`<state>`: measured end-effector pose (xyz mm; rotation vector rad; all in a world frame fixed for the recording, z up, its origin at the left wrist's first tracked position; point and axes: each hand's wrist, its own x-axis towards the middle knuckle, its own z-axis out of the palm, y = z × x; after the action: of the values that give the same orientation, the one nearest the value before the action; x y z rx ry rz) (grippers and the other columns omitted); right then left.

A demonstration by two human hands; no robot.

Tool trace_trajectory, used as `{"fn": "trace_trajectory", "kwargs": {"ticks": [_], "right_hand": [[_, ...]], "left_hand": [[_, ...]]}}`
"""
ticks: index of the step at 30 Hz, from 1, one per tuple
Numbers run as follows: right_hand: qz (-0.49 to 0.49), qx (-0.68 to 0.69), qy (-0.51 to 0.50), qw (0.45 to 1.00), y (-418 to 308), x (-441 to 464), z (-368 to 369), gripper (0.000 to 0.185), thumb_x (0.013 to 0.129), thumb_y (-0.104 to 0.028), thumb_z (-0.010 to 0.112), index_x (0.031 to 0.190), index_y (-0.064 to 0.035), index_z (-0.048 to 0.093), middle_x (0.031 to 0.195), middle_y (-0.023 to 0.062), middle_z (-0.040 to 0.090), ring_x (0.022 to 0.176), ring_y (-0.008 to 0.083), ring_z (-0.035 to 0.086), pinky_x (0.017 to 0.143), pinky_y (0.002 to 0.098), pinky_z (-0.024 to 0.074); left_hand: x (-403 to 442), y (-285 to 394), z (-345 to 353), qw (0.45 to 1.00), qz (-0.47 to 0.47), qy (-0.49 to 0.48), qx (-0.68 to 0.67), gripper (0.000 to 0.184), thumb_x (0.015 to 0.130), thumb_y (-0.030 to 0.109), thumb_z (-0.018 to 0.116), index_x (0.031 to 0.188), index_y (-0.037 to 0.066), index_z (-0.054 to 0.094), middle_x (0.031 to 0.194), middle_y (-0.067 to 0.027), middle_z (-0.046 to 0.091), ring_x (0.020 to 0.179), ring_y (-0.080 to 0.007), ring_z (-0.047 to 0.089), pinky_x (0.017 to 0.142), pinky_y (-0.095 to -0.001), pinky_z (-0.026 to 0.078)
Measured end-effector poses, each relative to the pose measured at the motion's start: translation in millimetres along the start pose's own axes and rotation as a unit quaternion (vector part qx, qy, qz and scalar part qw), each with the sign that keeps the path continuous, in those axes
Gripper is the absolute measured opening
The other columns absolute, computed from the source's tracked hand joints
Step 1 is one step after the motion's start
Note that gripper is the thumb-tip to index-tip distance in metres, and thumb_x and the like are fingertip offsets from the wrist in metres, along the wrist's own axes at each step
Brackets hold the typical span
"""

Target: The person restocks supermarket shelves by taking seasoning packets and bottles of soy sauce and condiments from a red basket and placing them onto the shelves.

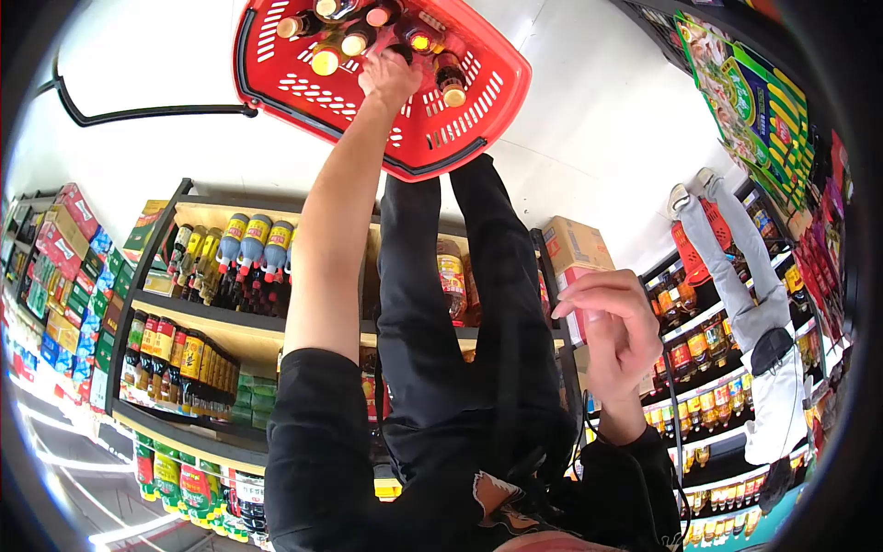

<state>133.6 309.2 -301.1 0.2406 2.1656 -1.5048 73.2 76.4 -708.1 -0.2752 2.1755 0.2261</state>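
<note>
My left hand (391,81) reaches down into a red shopping basket (368,110), its fingers closed around the dark top of a bottle (401,53). Several other bottles stand or lean around it, including a dark bottle with a gold cap (450,81) and a yellow-capped bottle (326,61). My fingers hide part of the held bottle. On the other side, my right hand (618,329) is raised in front of my body, away from the basket. Its fingers are loosely bent and nothing shows in them.
Behind my legs, a shelf rack (248,317) holds rows of sauce bottles, upside down in this view. Cardboard boxes (575,244) stand beside it. A person in grey trousers (731,239) is at the right, near a red basket (692,253) and more bottle shelves. The basket's black handle (156,112) hangs outward.
</note>
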Motion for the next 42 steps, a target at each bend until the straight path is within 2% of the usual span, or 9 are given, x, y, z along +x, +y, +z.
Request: {"fn": "trace_trajectory", "kwargs": {"ticks": [4, 8, 11, 16, 31, 35, 37, 39, 42], "right_hand": [[0.010, -0.002, 0.007, 1.000, 3, 2, -1, 0.018, 0.091, 0.011, 0.055, 0.102, 0.0022, 0.067, 0.099, 0.0167, 0.069, 0.077, 0.0195, 0.067, 0.068, 0.0291, 0.0532], [-0.015, -0.008, -0.022, 1.000, 5, 11, 0, 0.020, 0.089, 0.012, 0.056, 0.102, 0.0022, 0.067, 0.099, 0.0172, 0.070, 0.078, 0.0201, 0.068, 0.067, 0.0282, 0.0536], [-0.033, -0.004, -0.018, 0.999, 4, 15, 5, 0.021, 0.087, 0.013, 0.057, 0.103, 0.0024, 0.067, 0.099, 0.0175, 0.070, 0.079, 0.0203, 0.068, 0.068, 0.0281, 0.0543], [-0.026, 0.027, -0.025, 0.999, -2, 21, 9, 0.022, 0.087, 0.013, 0.057, 0.104, 0.0025, 0.067, 0.100, 0.0172, 0.070, 0.079, 0.0218, 0.068, 0.070, 0.0306, 0.0557], [-0.022, 0.043, -0.004, 0.999, -52, -26, 2, 0.014, 0.094, 0.008, 0.056, 0.102, 0.0014, 0.065, 0.098, 0.0129, 0.067, 0.079, 0.0189, 0.065, 0.073, 0.0296, 0.0529], [-0.008, 0.074, -0.017, 0.997, -63, -44, 3, 0.013, 0.099, 0.005, 0.052, 0.103, 0.0037, 0.064, 0.099, 0.0120, 0.065, 0.081, 0.0154, 0.065, 0.077, 0.0274, 0.0506], [0.026, 0.097, -0.037, 0.994, -67, -49, 2, 0.013, 0.102, -0.003, 0.052, 0.107, 0.0020, 0.064, 0.100, 0.0089, 0.066, 0.082, 0.0147, 0.065, 0.081, 0.0295, 0.0508], [0.051, 0.121, -0.030, 0.991, -63, -52, 4, 0.014, 0.103, -0.007, 0.054, 0.110, 0.0017, 0.063, 0.101, 0.0082, 0.067, 0.084, 0.0152, 0.067, 0.084, 0.0305, 0.0514], [0.024, 0.060, -0.004, 0.998, -52, -52, 2, 0.037, 0.101, -0.017, 0.061, 0.134, -0.0025, 0.051, 0.122, 0.0123, 0.062, 0.105, 0.0197, 0.065, 0.093, 0.0353, 0.0508]], "left_hand": [[2, 10, -9, 0.967, 0.168, 0.156, 0.109, 0.077, 0.092, 0.054, 0.060, 0.138, -0.007, 0.048, 0.134, -0.0241, 0.056, 0.119, -0.0391, 0.062, 0.090, -0.0495, 0.054], [40, 30, 23, 0.992, 0.078, 0.099, 0.008, 0.079, 0.094, 0.065, 0.048, 0.122, -0.009, 0.055, 0.109, -0.0259, 0.072, 0.103, -0.0402, 0.071, 0.089, -0.0517, 0.055], [41, 46, 18, 0.992, 0.013, 0.117, -0.048, 0.080, 0.098, 0.051, 0.048, 0.131, -0.022, 0.045, 0.103, -0.0248, 0.073, 0.093, -0.0378, 0.073, 0.083, -0.0482, 0.058], [38, 44, 12, 0.992, 0.040, 0.099, -0.069, 0.072, 0.098, 0.041, 0.047, 0.123, -0.027, 0.047, 0.103, -0.0282, 0.072, 0.095, -0.0401, 0.073, 0.083, -0.0473, 0.059], [-123, 33, -68, 0.967, 0.120, 0.165, -0.154, 0.057, 0.100, 0.041, 0.052, 0.110, -0.014, 0.058, 0.083, -0.0318, 0.069, 0.080, -0.0466, 0.070, 0.071, -0.0529, 0.058], [-202, 5, -110, 0.936, 0.163, 0.194, -0.244, 0.060, 0.101, 0.037, 0.053, 0.131, -0.015, 0.051, 0.087, -0.0330, 0.068, 0.082, -0.0482, 0.068, 0.069, -0.0542, 0.056], [-254, -8, -141, 0.932, 0.112, 0.131, -0.319, 0.061, 0.102, 0.036, 0.055, 0.139, -0.013, 0.048, 0.092, -0.0277, 0.072, 0.075, -0.0384, 0.072, 0.065, -0.0461, 0.058], [-321, -18, -182, 0.864, 0.094, 0.076, -0.489, 0.062, 0.103, 0.033, 0.056, 0.144, -0.012, 0.043, 0.098, -0.0179, 0.074, 0.071, -0.0219, 0.070, 0.062, -0.0345, 0.058], [-411, -52, -220, 0.805, 0.103, 0.058, -0.581, 0.058, 0.105, 0.030, 0.057, 0.146, -0.009, 0.044, 0.087, -0.0044, 0.064, 0.068, -0.0078, 0.057, 0.063, -0.0258, 0.056]]}}
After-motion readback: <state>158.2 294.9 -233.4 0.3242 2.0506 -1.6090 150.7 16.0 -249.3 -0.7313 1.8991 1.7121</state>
